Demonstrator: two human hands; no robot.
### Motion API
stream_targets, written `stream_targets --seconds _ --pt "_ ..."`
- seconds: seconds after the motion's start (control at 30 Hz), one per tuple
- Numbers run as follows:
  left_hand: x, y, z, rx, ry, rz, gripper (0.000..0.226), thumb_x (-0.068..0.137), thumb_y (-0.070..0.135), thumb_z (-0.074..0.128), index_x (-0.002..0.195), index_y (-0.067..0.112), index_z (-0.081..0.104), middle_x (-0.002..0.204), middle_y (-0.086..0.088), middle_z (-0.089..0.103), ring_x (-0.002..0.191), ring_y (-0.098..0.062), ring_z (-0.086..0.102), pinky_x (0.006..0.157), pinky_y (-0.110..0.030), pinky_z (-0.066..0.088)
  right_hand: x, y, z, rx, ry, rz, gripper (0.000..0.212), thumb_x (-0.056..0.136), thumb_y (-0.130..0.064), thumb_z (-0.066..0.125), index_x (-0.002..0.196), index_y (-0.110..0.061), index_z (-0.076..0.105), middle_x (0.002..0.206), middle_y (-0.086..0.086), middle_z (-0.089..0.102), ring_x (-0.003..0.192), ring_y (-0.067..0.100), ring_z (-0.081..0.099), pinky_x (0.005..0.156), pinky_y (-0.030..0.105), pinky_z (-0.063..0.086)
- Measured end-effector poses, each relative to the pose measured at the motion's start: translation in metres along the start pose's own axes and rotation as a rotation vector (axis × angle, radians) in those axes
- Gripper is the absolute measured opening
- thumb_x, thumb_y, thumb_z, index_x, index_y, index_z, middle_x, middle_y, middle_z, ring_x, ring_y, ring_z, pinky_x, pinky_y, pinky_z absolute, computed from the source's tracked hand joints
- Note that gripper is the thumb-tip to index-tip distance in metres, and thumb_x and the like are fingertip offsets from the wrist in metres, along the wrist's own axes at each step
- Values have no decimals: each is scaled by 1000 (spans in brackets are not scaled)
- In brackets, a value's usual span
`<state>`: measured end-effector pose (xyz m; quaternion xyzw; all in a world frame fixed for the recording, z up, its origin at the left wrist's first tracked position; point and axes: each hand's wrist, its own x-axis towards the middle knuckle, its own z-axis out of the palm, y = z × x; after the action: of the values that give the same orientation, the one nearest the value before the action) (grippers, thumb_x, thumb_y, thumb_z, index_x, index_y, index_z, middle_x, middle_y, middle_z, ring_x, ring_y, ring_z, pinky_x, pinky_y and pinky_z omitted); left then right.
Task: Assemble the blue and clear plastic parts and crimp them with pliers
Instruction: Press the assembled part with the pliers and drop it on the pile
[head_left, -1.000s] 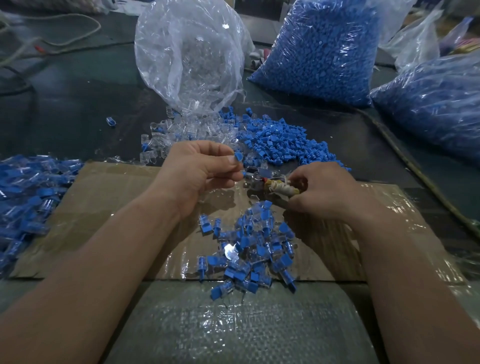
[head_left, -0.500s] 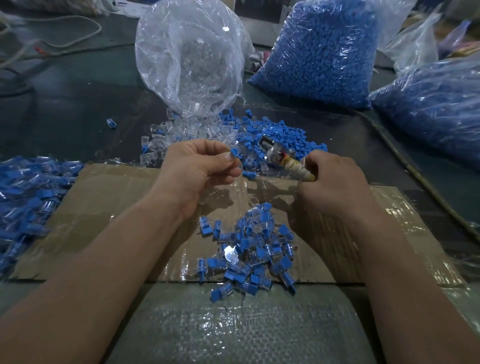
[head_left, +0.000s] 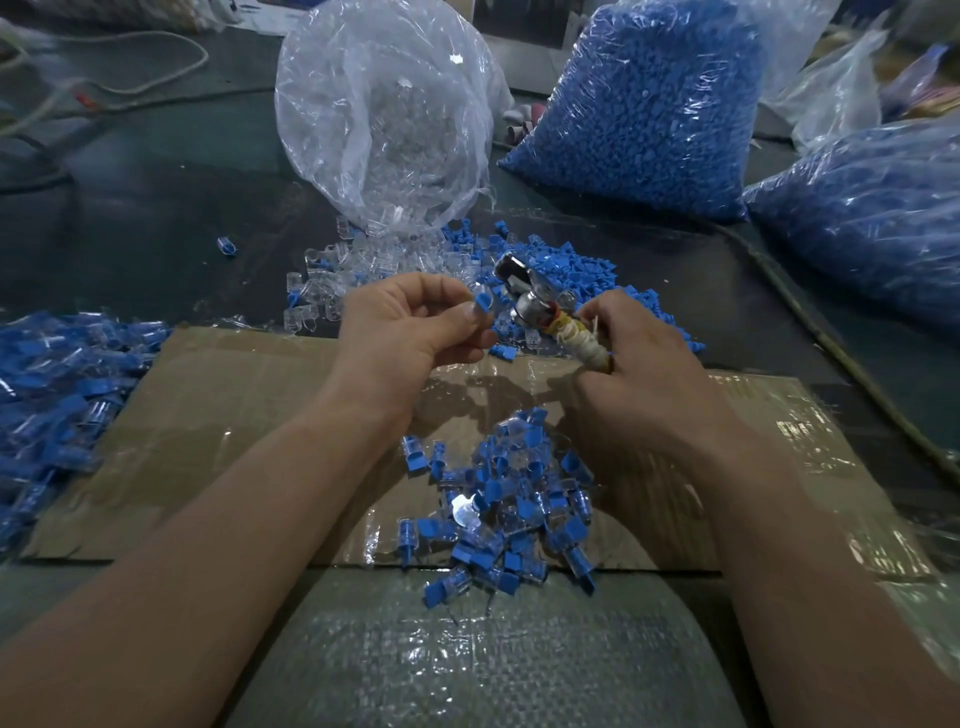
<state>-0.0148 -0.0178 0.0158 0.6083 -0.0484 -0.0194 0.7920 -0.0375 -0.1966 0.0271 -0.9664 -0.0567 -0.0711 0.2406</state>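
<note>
My left hand pinches a small blue plastic part between thumb and fingers above the cardboard's far edge. My right hand grips the pliers by their tape-wrapped handle, metal jaws pointing up and left toward the blue part, a short gap between them. Loose blue parts and loose clear parts lie scattered just beyond both hands. A heap of joined blue-and-clear pieces sits on the cardboard sheet below my hands.
A clear bag of clear parts lies open at the back centre. Two bags of blue parts stand at the back right and far right. Another pile of joined pieces lies at the left. A cable runs along the right.
My right hand lifted the pliers from low over the cardboard up and forward, jaws now raised over the loose blue parts. My left hand stayed put with its blue part.
</note>
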Motion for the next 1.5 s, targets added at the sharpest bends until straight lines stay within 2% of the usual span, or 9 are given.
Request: stream_targets --seconds 0.53,0.73,0.9,1.0,1.17,1.33,1.5 --pt "-4 3 4 43 -5 53 18 78 -9 57 73 8 59 60 1 67 58 -11 65 57 -19 54 1 -2 3 -28 -74 -10 23 82 -21 62 93 -22 42 82 -11 41 71 4 37 55 22 25" --pt "-4 2 6 56 -7 71 20 79 -11 57 73 8 58 58 2 66 56 -11 65 56 -19 54 0 -4 1 -63 -68 -44 18 80 -17 59 85 -22 42 75 -11 41 66 3 36 54 22 24" --pt "-5 1 7 100 7 103 20 79 -9 59 73 10 58 57 3 66 56 -9 64 55 -19 54 2 -5 2 -52 -34 -56 11 77 -13 58 84 -16 50 72 -8 46 66 6 40 53 23 26" --pt "-4 0 7 130 31 119 20 79 -8 60 73 10 59 57 4 66 55 -9 64 55 -19 54 3 -6 2 -31 -29 -61 11 76 -11 58 80 -17 49 69 -8 46 64 6 41 53 23 28" --pt "-5 0 7 150 45 126 19 79 -8 60 73 10 59 56 4 65 54 -8 64 55 -18 54 4 -7 4 -24 -29 -56 11 75 -11 59 84 -15 54 72 -7 51 68 6 45 55 22 34" --pt "-5 -1 6 171 55 128 20 79 -8 61 72 11 59 58 3 65 56 -9 64 56 -19 54 5 -8 4 -28 -41 -48 12 77 -11 58 80 -19 50 69 -9 49 66 5 44 54 22 32" --pt "-3 -1 4 187 65 142 19 78 -6 62 72 12 60 59 4 66 57 -9 65 56 -19 54 3 -12 6 -26 -22 -38 4 78 -13 55 81 -15 53 71 -3 53 68 14 48 56 24 35"
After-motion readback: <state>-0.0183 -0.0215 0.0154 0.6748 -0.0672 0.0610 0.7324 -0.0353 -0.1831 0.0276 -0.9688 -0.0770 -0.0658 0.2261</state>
